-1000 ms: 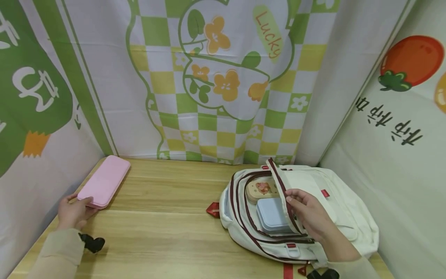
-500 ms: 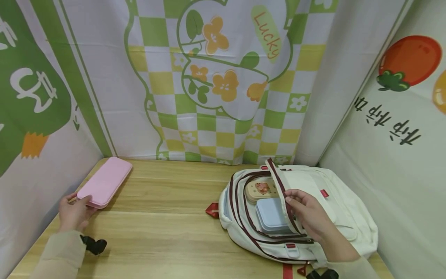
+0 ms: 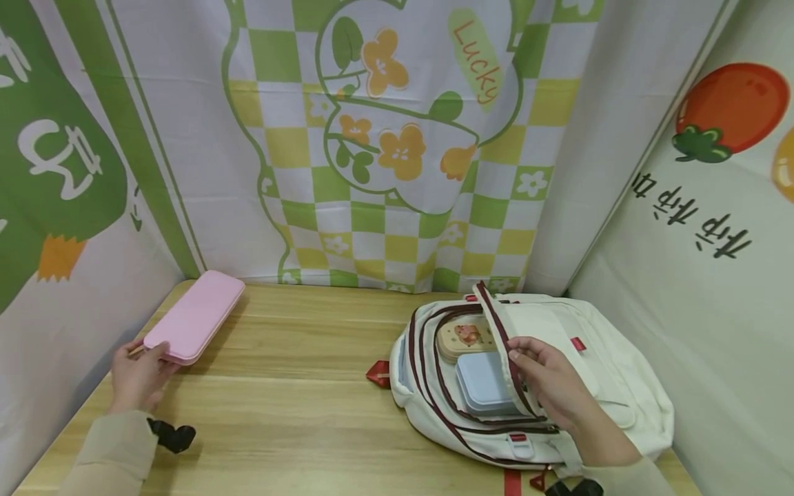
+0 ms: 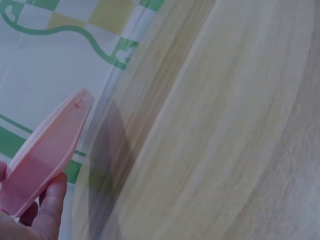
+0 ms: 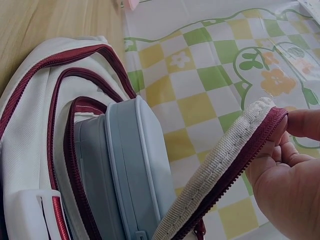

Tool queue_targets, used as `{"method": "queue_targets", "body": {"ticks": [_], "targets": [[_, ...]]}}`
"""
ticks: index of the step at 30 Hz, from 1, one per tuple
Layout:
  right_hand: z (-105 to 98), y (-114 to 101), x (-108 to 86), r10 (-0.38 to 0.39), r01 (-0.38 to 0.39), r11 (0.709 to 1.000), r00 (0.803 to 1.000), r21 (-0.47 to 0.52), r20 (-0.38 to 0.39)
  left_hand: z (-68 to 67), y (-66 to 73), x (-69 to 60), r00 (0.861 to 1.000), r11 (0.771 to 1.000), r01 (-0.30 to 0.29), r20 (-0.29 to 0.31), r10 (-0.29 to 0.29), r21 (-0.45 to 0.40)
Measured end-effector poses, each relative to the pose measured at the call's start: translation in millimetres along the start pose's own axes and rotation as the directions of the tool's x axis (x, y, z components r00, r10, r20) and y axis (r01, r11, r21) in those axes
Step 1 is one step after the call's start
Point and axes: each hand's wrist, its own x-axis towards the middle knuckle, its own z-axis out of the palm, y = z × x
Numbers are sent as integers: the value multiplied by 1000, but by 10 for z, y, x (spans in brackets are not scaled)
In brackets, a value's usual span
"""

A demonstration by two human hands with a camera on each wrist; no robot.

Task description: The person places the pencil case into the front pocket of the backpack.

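At the table's left side my left hand (image 3: 139, 375) grips the near end of a flat pink case (image 3: 197, 315), thumb on top and fingers beneath. In the left wrist view the pink case (image 4: 47, 150) is seen edge-on, lifted off the wood with its shadow beside it. On the right lies a white backpack (image 3: 611, 365) with dark red zippers. My right hand (image 3: 552, 379) pinches the edge of its pocket flap (image 3: 499, 331) and holds it up. Inside the opened pocket sit a light blue box (image 3: 486, 382) and a beige case (image 3: 465, 337) with a cartoon print.
The wooden table (image 3: 298, 399) spreads between the case and the backpack. A checkered curtain (image 3: 397, 227) hangs along the back edge, with printed cloth on both sides. A red zipper pull (image 3: 378, 373) sticks out left of the backpack.
My left hand has raised the pink case and shifted it slightly right and toward the back. The right hand and the flap have stayed where they were.
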Motion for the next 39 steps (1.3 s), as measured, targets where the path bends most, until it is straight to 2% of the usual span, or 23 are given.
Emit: {"method": "queue_targets", "body": {"ticks": [5, 12, 19, 23, 27, 33, 39], "targets": [[1, -3, 1, 7, -7, 1000, 1000, -1, -3, 67, 24, -32, 1000, 999, 3, 28, -1, -49], [-5, -3, -2, 6, -6, 1000, 1000, 16, 1, 132, 49, -79, 999, 1000, 8, 52, -8, -14], [-15, -5, -10, 13, -13, 1000, 1000, 25, -11, 218, 53, -128, 994, 1000, -20, 108, 20, 1], [-22, -5, -12, 15, -15, 999, 1000, 31, -13, 265, 65, -154, 989, 1000, -18, 144, 17, 3], [-25, -2, -16, 16, -16, 1000, 1000, 27, -12, 321, 74, -180, 982, 1000, -4, 190, 4, -2], [-29, -4, -19, 10, -9, 1000, 1000, 28, -11, 409, 84, -227, 966, 1000, -13, 257, 15, -8], [-32, -4, -26, 8, -7, 999, 1000, 51, -17, 485, 91, -276, 949, 999, -34, 314, 19, 42]]}}
